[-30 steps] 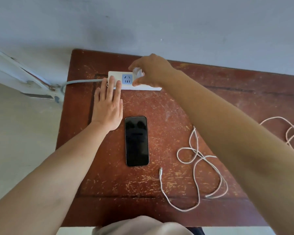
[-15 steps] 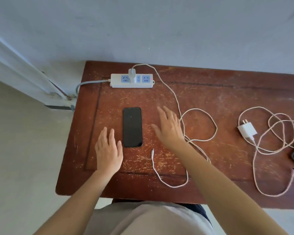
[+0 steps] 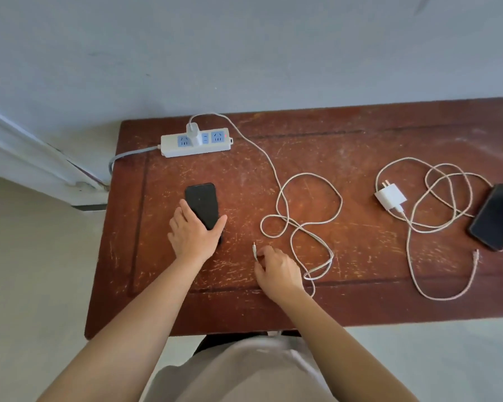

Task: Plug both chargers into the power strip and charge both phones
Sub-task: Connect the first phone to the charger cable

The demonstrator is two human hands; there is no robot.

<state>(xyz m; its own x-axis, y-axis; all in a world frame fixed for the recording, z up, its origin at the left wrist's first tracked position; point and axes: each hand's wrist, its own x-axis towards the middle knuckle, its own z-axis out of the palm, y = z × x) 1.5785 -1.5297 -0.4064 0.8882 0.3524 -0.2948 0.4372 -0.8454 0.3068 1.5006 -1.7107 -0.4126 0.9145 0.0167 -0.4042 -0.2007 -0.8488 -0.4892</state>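
Note:
A white power strip [image 3: 172, 146] lies at the table's back left, with one white charger [image 3: 193, 132] plugged into it. Its cable [image 3: 308, 198] loops across the table to a plug end [image 3: 254, 248] pinched in my right hand [image 3: 276, 271]. My left hand [image 3: 193, 232] grips the near end of a black phone [image 3: 201, 202] lying face up. A second white charger [image 3: 389, 196] lies unplugged at the right, its cable [image 3: 413, 250] coiled beside a second black phone [image 3: 495, 217].
The worn brown wooden table [image 3: 360, 309] stands against a grey wall. The strip's grey cord [image 3: 128, 156] runs off the left edge toward a white frame [image 3: 26, 158]. Pale floor lies to the left and in front.
My left hand has moved forward and closed on the phone's near end. My right hand has pulled back and pinched the cable's plug end. The view has shifted back and right.

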